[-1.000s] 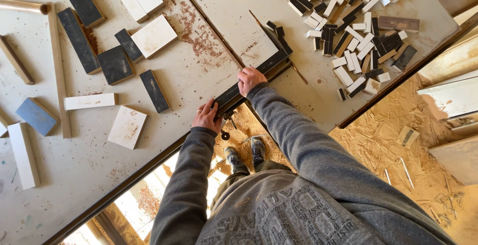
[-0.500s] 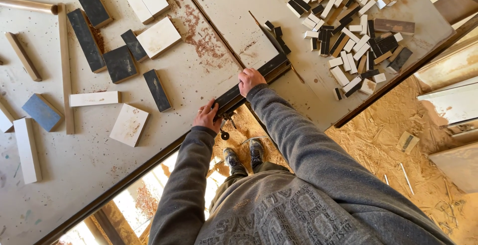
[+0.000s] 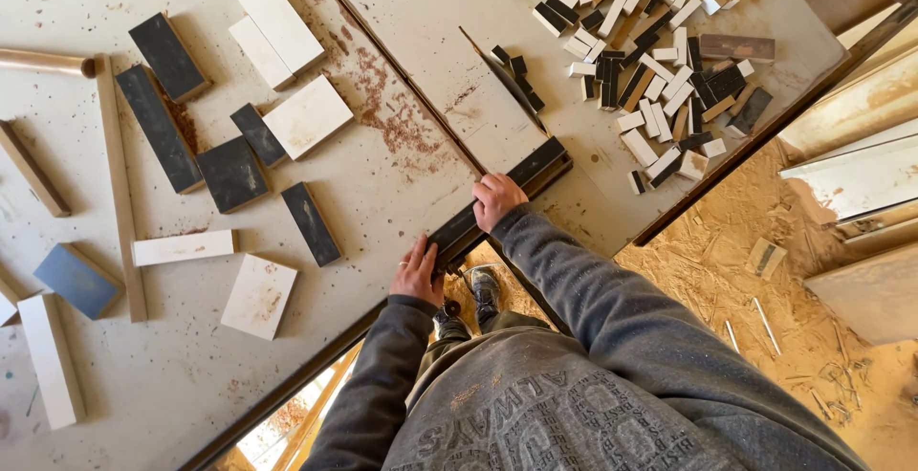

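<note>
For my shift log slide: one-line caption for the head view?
Both hands, left hand and right hand, rest on a long dark strip across the worktable.

- A pale, dusty surface [image 3: 402,194] carries scattered black blocks [image 3: 167,55], white blocks [image 3: 306,117] and a blue block [image 3: 76,280].
- A heap of small black and white pieces [image 3: 650,60] lies at its far end.
- A long dark strip [image 3: 502,198] lies near its edge.
- Reddish sawdust [image 3: 392,122] speckles its middle.
</note>
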